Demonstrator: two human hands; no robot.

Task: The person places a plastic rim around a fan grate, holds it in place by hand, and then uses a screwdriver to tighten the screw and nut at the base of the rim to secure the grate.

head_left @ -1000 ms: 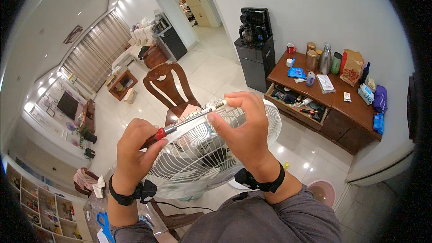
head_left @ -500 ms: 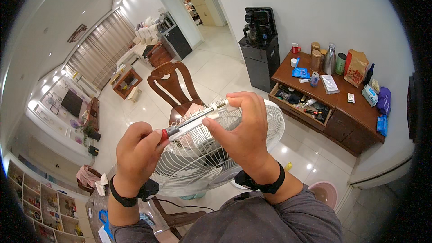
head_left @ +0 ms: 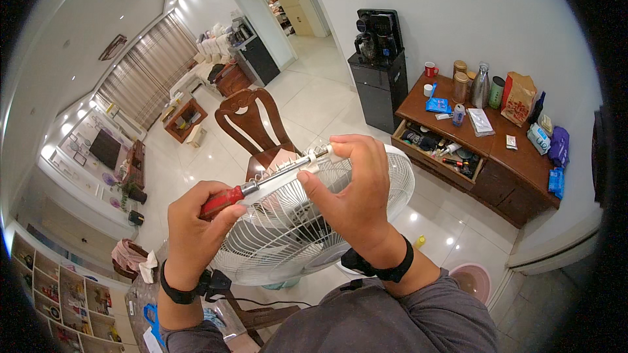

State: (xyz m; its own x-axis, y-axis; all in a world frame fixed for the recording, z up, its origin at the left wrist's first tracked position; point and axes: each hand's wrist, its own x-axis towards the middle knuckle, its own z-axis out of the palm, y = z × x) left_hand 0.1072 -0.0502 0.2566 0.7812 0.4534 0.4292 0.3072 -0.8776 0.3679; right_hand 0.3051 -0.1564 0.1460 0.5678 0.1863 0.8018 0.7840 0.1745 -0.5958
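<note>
A screwdriver (head_left: 221, 202) with a red handle and long metal shaft lies along the upper rim of a white fan guard (head_left: 275, 248). My left hand (head_left: 190, 238) is closed around its handle, thumb along the near side. At the shaft's far end, my right hand (head_left: 360, 193) grips the rim of the guard, index finger by the tip and thumb below the shaft. The tip meets a white clip on the rim; the exact contact is hidden by my fingers. Dark fan parts show through the wires.
Beyond the fan stands a wooden chair (head_left: 256, 121). To the right are a black drinks machine (head_left: 379, 85) and a brown cabinet (head_left: 484, 134) with an open, cluttered drawer (head_left: 438, 150). A pink basin (head_left: 471, 281) sits on the floor; a cable (head_left: 275, 301) runs below the fan.
My left hand has loosened and shifted its hold on the screwdriver, so more of the red handle shows. The shaft and my right hand stay nearly where they were.
</note>
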